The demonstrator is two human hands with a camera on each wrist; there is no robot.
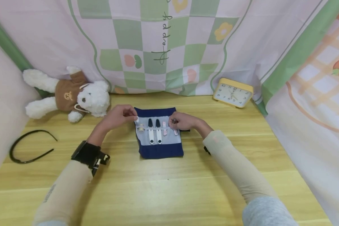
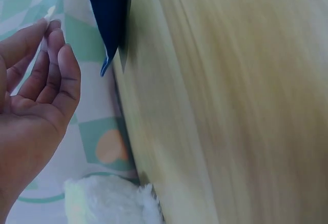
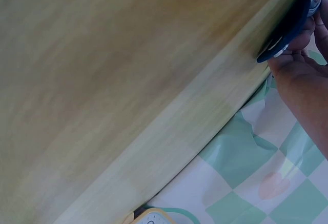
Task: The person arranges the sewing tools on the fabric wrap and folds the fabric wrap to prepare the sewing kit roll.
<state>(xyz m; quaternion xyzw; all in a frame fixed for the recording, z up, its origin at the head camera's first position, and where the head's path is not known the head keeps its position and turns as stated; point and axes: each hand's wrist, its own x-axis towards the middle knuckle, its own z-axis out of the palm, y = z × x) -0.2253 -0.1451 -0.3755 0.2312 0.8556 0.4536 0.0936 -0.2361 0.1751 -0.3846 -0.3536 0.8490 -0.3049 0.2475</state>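
A navy fabric organizer (image 1: pixel 161 151) lies unfolded on the table, with a pale grey inner panel. An elastic band across it holds a beige thread spool (image 1: pixel 141 128), two black-and-white slim tools (image 1: pixel 151 135) and pink-and-white strips (image 1: pixel 165 128). At its upper left corner, my left hand (image 1: pixel 117 116) pinches a small whitish thing (image 2: pixel 50 13) between thumb and fingertip. Over its right side, my right hand (image 1: pixel 185 121) has curled fingers around a small dark, shiny thing (image 1: pixel 174 121), whose kind I cannot tell. That hand covers part of the pink strips on the right.
A white plush toy (image 1: pixel 94 99) in a brown top lies at the back left. A black headband (image 1: pixel 25 161) rests at the left on the wooden table (image 1: pixel 169 191). At the back right stands a yellow alarm clock (image 1: pixel 234 92). A checkered curtain (image 1: pixel 155 47) hangs behind.
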